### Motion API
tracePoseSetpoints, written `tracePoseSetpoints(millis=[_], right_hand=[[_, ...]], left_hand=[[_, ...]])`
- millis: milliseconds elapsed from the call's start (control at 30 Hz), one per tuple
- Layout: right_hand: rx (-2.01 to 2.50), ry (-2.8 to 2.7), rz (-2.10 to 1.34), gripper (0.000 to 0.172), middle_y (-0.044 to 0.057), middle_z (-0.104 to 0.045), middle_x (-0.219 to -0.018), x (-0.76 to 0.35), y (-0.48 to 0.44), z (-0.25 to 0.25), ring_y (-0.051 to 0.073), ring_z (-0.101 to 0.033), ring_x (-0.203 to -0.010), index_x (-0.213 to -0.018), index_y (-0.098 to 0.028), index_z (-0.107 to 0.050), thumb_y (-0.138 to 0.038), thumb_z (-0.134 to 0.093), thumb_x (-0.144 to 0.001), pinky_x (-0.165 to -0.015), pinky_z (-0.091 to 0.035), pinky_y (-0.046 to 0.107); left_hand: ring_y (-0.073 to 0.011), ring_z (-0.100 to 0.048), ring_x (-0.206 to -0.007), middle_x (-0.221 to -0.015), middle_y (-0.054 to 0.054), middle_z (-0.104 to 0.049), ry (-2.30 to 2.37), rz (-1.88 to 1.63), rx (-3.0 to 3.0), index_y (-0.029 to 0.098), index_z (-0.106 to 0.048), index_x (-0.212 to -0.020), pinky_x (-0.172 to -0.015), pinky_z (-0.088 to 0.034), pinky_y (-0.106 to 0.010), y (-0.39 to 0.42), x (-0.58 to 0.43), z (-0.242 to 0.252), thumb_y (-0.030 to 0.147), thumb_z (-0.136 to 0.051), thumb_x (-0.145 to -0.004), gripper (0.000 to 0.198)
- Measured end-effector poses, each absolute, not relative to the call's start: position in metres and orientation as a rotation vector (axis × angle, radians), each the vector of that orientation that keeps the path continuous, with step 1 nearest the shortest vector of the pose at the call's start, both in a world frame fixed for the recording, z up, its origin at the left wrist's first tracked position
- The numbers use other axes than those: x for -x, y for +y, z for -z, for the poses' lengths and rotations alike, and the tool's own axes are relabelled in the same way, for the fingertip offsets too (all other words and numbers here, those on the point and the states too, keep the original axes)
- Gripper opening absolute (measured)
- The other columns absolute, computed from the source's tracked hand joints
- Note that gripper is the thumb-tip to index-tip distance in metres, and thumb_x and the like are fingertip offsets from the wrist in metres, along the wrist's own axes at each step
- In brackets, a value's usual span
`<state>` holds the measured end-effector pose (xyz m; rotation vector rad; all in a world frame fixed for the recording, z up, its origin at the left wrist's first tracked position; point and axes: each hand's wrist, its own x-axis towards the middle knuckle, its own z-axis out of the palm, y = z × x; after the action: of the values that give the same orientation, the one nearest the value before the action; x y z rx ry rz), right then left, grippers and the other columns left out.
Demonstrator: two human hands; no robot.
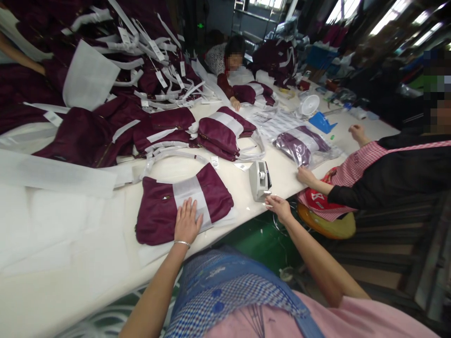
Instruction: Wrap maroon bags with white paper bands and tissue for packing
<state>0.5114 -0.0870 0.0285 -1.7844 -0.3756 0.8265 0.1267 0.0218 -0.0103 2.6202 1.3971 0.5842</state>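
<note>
A burgundy handbag (155, 206) lies on the table in front of me, with a white paper band (190, 193) around its middle. My left hand (188, 223) rests flat on that band, fingers stretched out. The bag's strap (169, 152), wrapped in white, loops behind it. To the right stands a grey tape dispenser (259, 180) near the table edge. At its front end my right hand (279, 208) is closed in a pinch on a small, pale end of tape (268, 192).
More banded burgundy bags (220, 131) lie behind, and a large pile (116, 80) fills the back left. White paper sheets (56, 173) cover the left side. At right, a co-worker (380, 169) touches a plastic-bagged handbag (303, 143). Another person (229, 61) works across the table.
</note>
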Motion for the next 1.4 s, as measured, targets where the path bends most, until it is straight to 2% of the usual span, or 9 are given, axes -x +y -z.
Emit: tracePoseSetpoints(millis=[167,300,433,567,733,933,1100,1267,1400], right_hand=[[1.937,-0.545,-0.783,0.032,0.006,-0.071,-0.069,-0.512,-0.101,-0.033,0.016,-0.065,-0.062,-0.074,-0.015,-0.069,-0.041,-0.081,-0.06,-0.044,-0.047,0.021],[1.946,-0.872,-0.818,0.033,0.006,-0.074,-0.081,-0.492,-0.107,-0.051,0.02,-0.067,-0.072,-0.085,-0.017,-0.073,-0.045,-0.076,-0.068,-0.055,-0.052,0.026],[1.794,-1.659,-0.786,0.027,0.006,-0.074,-0.094,-0.451,-0.078,-0.089,0.019,-0.067,-0.08,-0.094,-0.02,-0.073,-0.043,-0.062,-0.085,-0.067,-0.053,0.028],[1.46,-2.21,-0.835,0.026,0.005,-0.073,-0.092,-0.394,-0.018,-0.12,0.016,-0.066,-0.077,-0.097,-0.022,-0.073,-0.04,-0.055,-0.092,-0.07,-0.049,0.025],[1.249,-2.792,-0.658,0.025,0.006,-0.074,-0.087,-0.325,0.069,-0.114,0.018,-0.064,-0.076,-0.089,-0.02,-0.073,-0.037,-0.055,-0.09,-0.066,-0.04,0.025],[1.315,-3.276,-0.449,0.022,0.007,-0.074,-0.076,-0.27,0.132,-0.097,0.019,-0.064,-0.07,-0.079,-0.02,-0.076,-0.035,-0.06,-0.081,-0.059,-0.035,0.025],[1.297,-3.42,-0.298,0.023,0.012,-0.074,-0.079,-0.25,0.141,-0.098,0.025,-0.066,-0.077,-0.087,-0.016,-0.078,-0.032,-0.064,-0.077,-0.067,-0.042,0.029],[1.123,-3.526,-0.17,0.024,0.013,-0.074,-0.08,-0.249,0.143,-0.1,0.026,-0.067,-0.075,-0.091,-0.016,-0.077,-0.032,-0.065,-0.079,-0.062,-0.04,0.029],[1.118,-3.527,-0.133,0.032,0.011,-0.074,-0.079,-0.254,0.157,-0.103,0.023,-0.066,-0.072,-0.085,-0.017,-0.075,-0.048,-0.069,-0.078,-0.058,-0.035,0.026]], left_hand=[[-0.0287,-0.018,-0.148,-0.158,-0.014,-0.024,1.389,-0.597,-2.595,0.012,-0.031,-0.149,-0.12,-0.018,-0.051,0.022,-0.126,0.012,0.04,-0.037,-0.098,0.059],[-0.0279,-0.018,-0.148,-0.158,-0.014,-0.025,1.383,-0.612,-2.581,0.013,-0.031,-0.149,-0.12,-0.018,-0.05,0.022,-0.126,0.012,0.04,-0.038,-0.098,0.059],[-0.0273,-0.017,-0.148,-0.158,-0.014,-0.024,1.406,-0.602,-2.577,0.013,-0.031,-0.149,-0.12,-0.018,-0.049,0.021,-0.125,0.01,0.04,-0.039,-0.097,0.059],[-0.0266,-0.015,-0.149,-0.16,-0.014,-0.02,1.423,-0.604,-2.568,0.014,-0.031,-0.149,-0.12,-0.02,-0.047,0.021,-0.125,0.008,0.039,-0.042,-0.096,0.059],[-0.0245,-0.016,-0.149,-0.159,-0.013,-0.022,1.437,-0.637,-2.501,0.015,-0.029,-0.149,-0.121,-0.02,-0.045,0.022,-0.124,0.009,0.041,-0.046,-0.094,0.063],[-0.0244,-0.021,-0.147,-0.158,-0.014,-0.025,1.439,-0.772,-2.371,0.009,-0.016,-0.152,-0.121,-0.022,-0.044,0.024,-0.125,0.014,0.045,-0.051,-0.088,0.081],[-0.0244,-0.022,-0.147,-0.157,-0.016,-0.028,1.495,-0.797,-2.321,0.006,-0.02,-0.15,-0.121,-0.023,-0.041,0.024,-0.126,0.017,0.046,-0.053,-0.087,0.082],[-0.0245,-0.022,-0.147,-0.157,-0.015,-0.027,1.504,-0.792,-2.325,0.006,-0.02,-0.15,-0.121,-0.023,-0.041,0.023,-0.125,0.016,0.045,-0.054,-0.086,0.082],[-0.0252,-0.021,-0.147,-0.157,-0.016,-0.026,1.491,-0.79,-2.342,0.009,-0.025,-0.149,-0.12,-0.024,-0.043,0.023,-0.124,0.015,0.043,-0.054,-0.087,0.077]])
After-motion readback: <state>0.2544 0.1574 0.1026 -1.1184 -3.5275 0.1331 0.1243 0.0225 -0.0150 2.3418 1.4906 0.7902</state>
